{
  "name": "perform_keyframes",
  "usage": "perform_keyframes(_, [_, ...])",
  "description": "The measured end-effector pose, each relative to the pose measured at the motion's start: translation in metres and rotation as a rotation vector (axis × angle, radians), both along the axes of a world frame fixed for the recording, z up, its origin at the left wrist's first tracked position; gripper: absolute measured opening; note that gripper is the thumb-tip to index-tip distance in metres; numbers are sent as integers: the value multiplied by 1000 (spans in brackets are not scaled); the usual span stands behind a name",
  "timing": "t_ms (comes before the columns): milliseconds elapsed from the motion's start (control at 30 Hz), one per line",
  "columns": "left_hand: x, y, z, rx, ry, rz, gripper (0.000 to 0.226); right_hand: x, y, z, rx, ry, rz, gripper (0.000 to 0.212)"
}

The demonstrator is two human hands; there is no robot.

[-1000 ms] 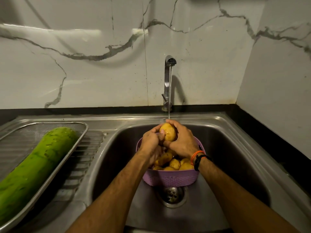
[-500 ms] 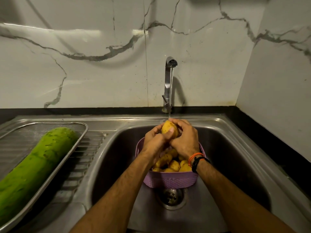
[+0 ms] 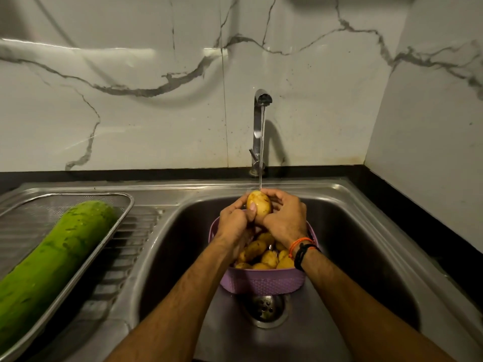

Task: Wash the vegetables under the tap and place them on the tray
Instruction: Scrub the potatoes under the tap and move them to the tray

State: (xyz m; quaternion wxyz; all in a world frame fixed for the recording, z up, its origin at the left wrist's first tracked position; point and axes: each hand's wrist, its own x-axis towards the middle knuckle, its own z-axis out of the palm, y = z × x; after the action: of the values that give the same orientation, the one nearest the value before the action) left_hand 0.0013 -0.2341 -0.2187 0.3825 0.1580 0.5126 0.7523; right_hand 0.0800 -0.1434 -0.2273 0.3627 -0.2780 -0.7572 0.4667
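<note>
Potato (image 3: 259,206) raised nearer tap (image 3: 261,121); both hands' grip cupping it.

Yellow-brown potato (image 3: 259,207), lilac woven-pattern basket (image 3: 262,281), green mottled gourd (image 3: 52,259), white grey-veined marble wall (image 3: 156,100).

The basket (image 3: 261,282) stands in the sink (image 3: 366,244), just behind the drain (image 3: 265,307) and before the tap (image 3: 258,131). Potatoes (image 3: 264,257) lie in the basket. Left of the sink, the tray (image 3: 125,205) rests on the drainboard (image 3: 130,244), and the gourd (image 3: 49,262) lies in the tray.
</note>
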Motion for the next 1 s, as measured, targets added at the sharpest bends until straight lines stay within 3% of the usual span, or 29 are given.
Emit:
perform_keyframes(233, [-1,2,-1,-20,-23,34,38,-3,-6,1,58,-75,43,73])
perform_keyframes(367, [1,2,3,-1,-106,40,39,0,-4,3,53,-20,-23,61])
perform_keyframes(533, [0,-3,4,3,-112,14,39,2,-10,7,53,-68,72,72])
perform_keyframes(667, [5,-3,9,60,-188,42,36,1,-12,6,43,0,-50,57])
perform_keyframes(867, [5,-3,9,77,-193,-12,37,0,-15,9,62,-101,-36,74])
perform_keyframes(1000, [12,-1,7,73,-54,-76,27,7,-13,9,128,-126,-54,67])
